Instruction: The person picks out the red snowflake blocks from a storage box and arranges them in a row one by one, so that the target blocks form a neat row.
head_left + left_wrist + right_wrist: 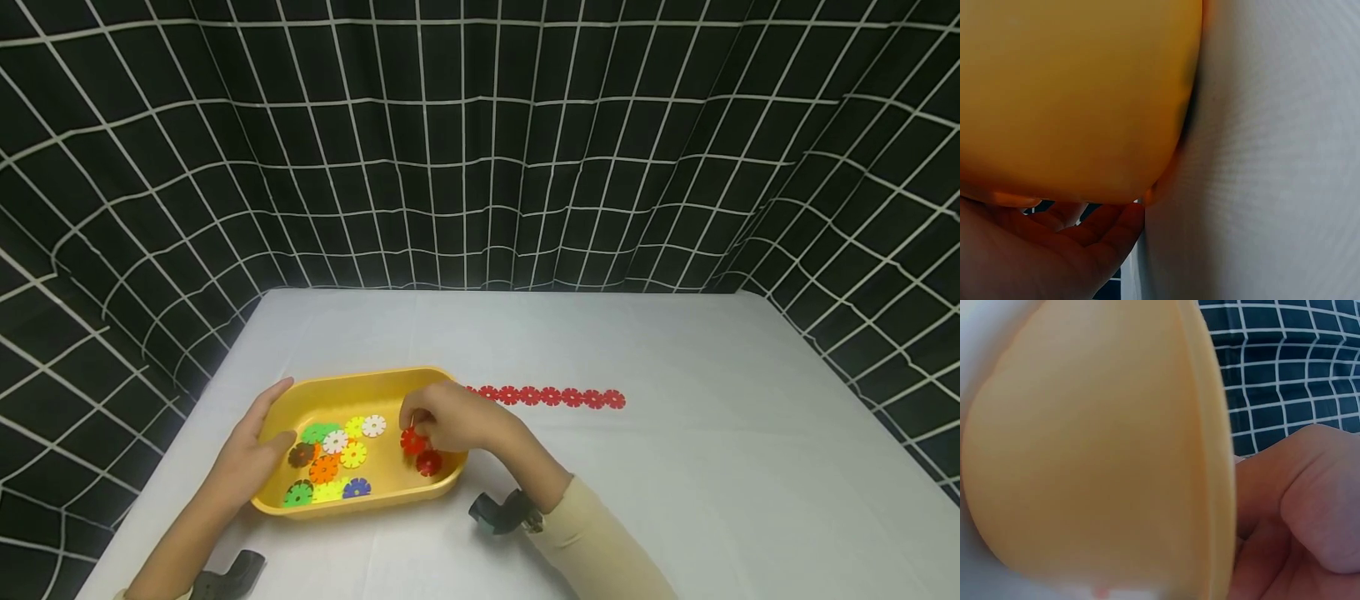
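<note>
A yellow tray (356, 502) stands on the white table and holds notched plastic discs in several colours. My left hand (243, 458) grips the tray's left end, thumb over the rim and fingers along the outer wall. In the left wrist view those fingers (1116, 234) lie against the tray's side. My right hand (453, 417) reaches over the right end and pinches a red notched disc (412, 441) between thumb and fingers. Another red disc (429, 463) lies just below it in the tray. In the right wrist view the tray wall (1104, 444) hides the fingertips.
A row of red discs (551, 396) runs rightward behind the tray, its left end hidden by my right hand. Green, orange, white, yellow and blue discs (324, 468) lie in the tray's left part. A black curtain with white grid lines (480, 167) surrounds the table.
</note>
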### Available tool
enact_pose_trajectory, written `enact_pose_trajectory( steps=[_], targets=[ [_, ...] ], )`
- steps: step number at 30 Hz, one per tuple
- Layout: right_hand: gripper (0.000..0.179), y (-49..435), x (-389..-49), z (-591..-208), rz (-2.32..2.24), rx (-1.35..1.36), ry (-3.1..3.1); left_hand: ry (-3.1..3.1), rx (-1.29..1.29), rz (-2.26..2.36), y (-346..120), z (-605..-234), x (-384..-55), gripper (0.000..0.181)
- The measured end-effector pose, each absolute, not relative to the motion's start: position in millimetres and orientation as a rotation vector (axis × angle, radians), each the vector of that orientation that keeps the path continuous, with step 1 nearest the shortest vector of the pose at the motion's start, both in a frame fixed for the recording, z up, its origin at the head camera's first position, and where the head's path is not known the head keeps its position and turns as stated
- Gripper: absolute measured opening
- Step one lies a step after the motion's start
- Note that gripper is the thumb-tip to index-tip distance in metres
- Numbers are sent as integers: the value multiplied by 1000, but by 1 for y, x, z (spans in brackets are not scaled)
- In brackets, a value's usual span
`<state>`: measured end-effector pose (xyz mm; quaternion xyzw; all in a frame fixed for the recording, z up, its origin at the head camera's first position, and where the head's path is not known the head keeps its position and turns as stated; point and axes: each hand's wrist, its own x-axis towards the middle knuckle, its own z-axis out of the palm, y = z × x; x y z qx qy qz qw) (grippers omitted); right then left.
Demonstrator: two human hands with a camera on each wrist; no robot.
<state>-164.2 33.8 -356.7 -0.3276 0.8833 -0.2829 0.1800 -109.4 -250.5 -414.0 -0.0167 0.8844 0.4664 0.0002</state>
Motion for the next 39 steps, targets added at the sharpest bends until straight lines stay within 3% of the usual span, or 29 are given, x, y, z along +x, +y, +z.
enact_pose_trajectory(
  steps=[28, 39],
  targets=[
    [25, 64, -178, -343, -1035, -980, 2410, 2755, -34, 1494, -252, -412, -110, 76],
    [22, 89, -187, -335, -1117, -853, 2434, 2750, -62, 1456, -251, -410, -109, 76]
  ],
)
